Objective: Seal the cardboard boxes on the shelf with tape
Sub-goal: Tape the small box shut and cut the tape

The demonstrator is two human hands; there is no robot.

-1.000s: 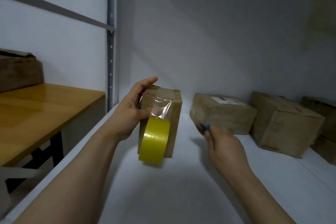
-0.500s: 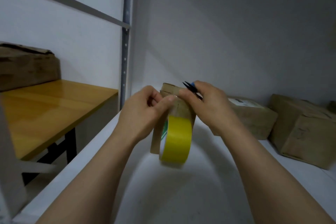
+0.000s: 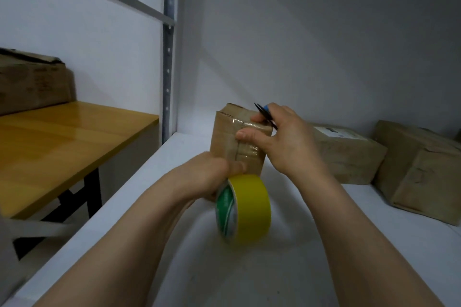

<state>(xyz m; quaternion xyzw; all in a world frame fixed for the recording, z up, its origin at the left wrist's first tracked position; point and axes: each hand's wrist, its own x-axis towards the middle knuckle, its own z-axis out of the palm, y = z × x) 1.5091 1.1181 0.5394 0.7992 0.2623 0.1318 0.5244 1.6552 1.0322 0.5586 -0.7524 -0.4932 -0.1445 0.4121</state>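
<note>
A small cardboard box (image 3: 225, 138) stands upright on the white shelf (image 3: 287, 269), with clear tape running over its top edge and down its near face. My left hand (image 3: 209, 176) grips the yellow tape roll (image 3: 245, 208) low against the box's front. My right hand (image 3: 282, 137) holds small black scissors with a blue handle (image 3: 265, 113), while its thumb presses the tape onto the box's upper front edge.
Two more cardboard boxes lie to the right, one with a white label (image 3: 349, 152) and a larger one (image 3: 424, 172). A wooden table (image 3: 62, 142) bearing a brown carton (image 3: 32, 85) stands left of the shelf's metal upright (image 3: 168, 57).
My left hand has pulled the roll downward along the box's front, laying tape. My right hand, which came up to the box top with the scissors, now presses the tape down.
</note>
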